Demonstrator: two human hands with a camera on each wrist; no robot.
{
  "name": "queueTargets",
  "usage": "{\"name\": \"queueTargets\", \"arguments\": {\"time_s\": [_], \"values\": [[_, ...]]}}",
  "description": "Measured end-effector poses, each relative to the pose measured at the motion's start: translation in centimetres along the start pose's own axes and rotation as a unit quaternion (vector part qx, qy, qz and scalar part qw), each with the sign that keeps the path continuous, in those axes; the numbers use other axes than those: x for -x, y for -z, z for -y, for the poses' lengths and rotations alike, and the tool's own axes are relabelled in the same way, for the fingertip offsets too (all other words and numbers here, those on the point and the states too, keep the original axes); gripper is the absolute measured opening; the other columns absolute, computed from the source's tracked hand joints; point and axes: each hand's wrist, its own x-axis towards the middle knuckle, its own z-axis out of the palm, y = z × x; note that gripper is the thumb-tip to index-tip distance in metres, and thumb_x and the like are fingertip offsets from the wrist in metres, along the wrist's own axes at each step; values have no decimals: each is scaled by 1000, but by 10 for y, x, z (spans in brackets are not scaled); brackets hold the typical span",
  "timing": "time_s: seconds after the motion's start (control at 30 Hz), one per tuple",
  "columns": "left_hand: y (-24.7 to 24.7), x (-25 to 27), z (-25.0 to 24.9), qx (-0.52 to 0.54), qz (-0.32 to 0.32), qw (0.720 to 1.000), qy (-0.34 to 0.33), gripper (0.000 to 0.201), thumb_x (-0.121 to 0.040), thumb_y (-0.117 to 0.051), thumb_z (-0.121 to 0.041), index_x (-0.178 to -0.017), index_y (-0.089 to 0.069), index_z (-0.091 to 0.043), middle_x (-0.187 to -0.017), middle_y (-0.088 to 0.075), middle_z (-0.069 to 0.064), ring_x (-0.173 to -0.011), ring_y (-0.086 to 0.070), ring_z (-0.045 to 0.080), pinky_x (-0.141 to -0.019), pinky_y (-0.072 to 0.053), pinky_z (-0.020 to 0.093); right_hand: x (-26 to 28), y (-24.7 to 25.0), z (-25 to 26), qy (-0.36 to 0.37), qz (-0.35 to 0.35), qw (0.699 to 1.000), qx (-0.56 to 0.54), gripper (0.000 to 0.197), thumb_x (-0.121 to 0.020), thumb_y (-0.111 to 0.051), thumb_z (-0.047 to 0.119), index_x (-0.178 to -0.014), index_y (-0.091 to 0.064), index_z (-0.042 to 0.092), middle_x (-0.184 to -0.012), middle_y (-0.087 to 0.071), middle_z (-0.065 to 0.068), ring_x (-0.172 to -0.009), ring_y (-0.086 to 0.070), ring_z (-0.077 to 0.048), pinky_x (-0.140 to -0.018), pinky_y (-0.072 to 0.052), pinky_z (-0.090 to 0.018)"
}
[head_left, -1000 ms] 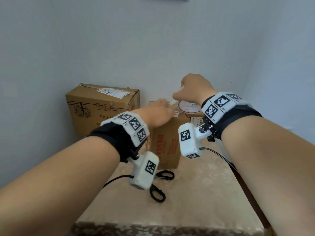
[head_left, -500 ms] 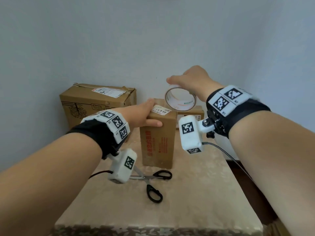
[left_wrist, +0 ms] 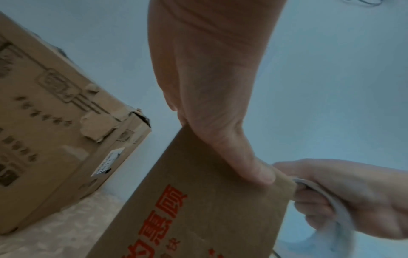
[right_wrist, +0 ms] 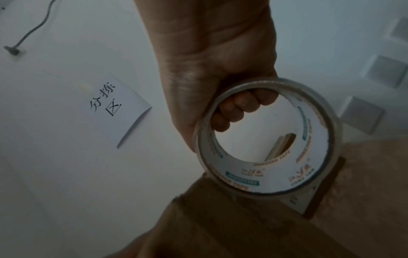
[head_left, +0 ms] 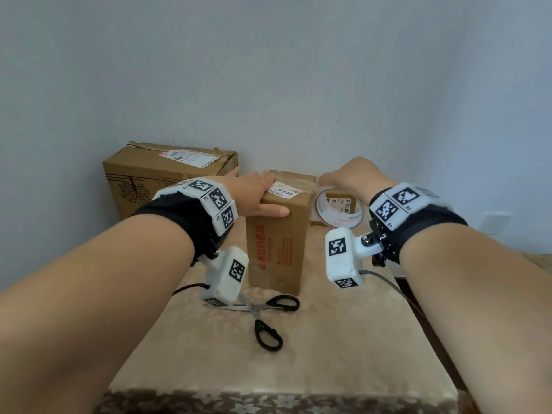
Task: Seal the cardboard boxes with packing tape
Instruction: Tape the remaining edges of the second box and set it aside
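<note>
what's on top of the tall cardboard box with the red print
On the tall brown cardboard box: the left hand pressing flat, and a white printed label, partly covered by the fingers. Whatever lies under the palm is hidden.

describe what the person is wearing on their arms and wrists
Both forearms are bare, with no sleeves. Each wrist carries a wide black strap topped by a white block band printed with black square code markers. A white boxy camera pod with similar markers hangs under the left wrist, another under the right on a metal bracket. A thin dark cable trails from each pod.
</note>
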Motion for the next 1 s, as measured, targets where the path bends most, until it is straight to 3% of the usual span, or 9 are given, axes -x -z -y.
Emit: {"name": "queueTargets", "arguments": {"time_s": [0.07, 0.13, 0.3, 0.47, 0.57, 0.7, 0.87, 0.93, 1.0], "values": [[5, -4, -12, -47, 10, 998, 30, 112, -66, -9, -88, -143, -34, -11, -146, -38, 9, -135, -32, 25, -115, -17, 51, -2, -7, -3, -3, -9, 1000, -21, 35, -80, -71, 40, -71, -49, 13, -76, -55, -2, -67, -53, -16, -56, -40, -28], [7, -8, -32, -64, 8, 997, 47, 116, -65, -5, -89, -133, -48, -6, -139, -46, 15, -130, -38, 31, -111, -26, 49, -4, -9, -3, -5, -14, 1000, -21, 36, -80, -70, 41, -70, -49, 14, -76, -55, -2, -66, -52, -15, -55, -40, -27], [-2, -23, -51, -1, -26, 999, 34, 98, -81, -34, -79, -152, -15, -14, -155, -26, 12, -141, -24, 29, -115, -19, 44, 1, -12, -11, 37, 0, 997, -70, 44, -87, -60, 48, -64, -49, 13, -64, -49, -1, -60, -49, -17, -59, -40, -29], [-4, -12, -24, 112, -70, 987, 95, 83, -78, -42, -64, -151, -18, -32, -154, -25, 5, -140, -17, 34, -113, -18, 48, 9, -29, -22, 66, 0, 961, -267, 39, -87, -59, 49, -87, -63, 11, -85, -63, -5, -81, -60, -20, -75, -45, -34], [-15, 0, -17, 213, -149, 957, 124, 68, -84, -47, -53, -147, -26, -39, -149, -30, 1, -137, -16, 33, -111, -22, 52, 13, -30, -9, 102, -35, 946, -307, 36, -85, -66, 46, -77, -55, 12, -75, -57, -6, -68, -55, -18, -66, -41, -30], [-35, 5, -21, 415, -195, 880, 126, 62, -82, -49, -48, -142, -34, -45, -142, -36, 4, -136, -18, 34, -111, -20, 45, 16, -20, 22, 181, -100, 930, -304, 37, -80, -73, 42, -74, -56, 11, -67, -50, -5, -58, -47, -14, -55, -37, -25], [-86, 18, -5, 543, -163, 807, 163, 63, -71, -49, -54, -133, -38, -56, -142, -39, 2, -130, -35, 32, -109, -26, 49, 20, -51, 37, 212, 0, 953, -216, 34, -85, -68, 40, -68, -51, 15, -64, -49, 3, -57, -47, -11, -55, -35, -23], [-96, 24, 9, 567, -132, 798, 153, 65, -76, -52, -43, -139, -34, -50, -141, -41, 0, -124, -41, 24, -106, -34, 43, 23, -71, 43, 225, 26, 956, -188, 34, -88, -63, 43, -68, -49, 20, -66, -49, 7, -58, -48, -7, -54, -34, -21], [-103, 32, 20, 551, -86, 819, 133, 68, -81, -55, -32, -144, -30, -41, -138, -44, -2, -122, -44, 19, -102, -38, 37, 24, -90, 46, 219, 52, 963, -150, 39, -90, -59, 47, -66, -43, 20, -65, -44, 6, -58, -43, -10, -54, -31, -24]]}}
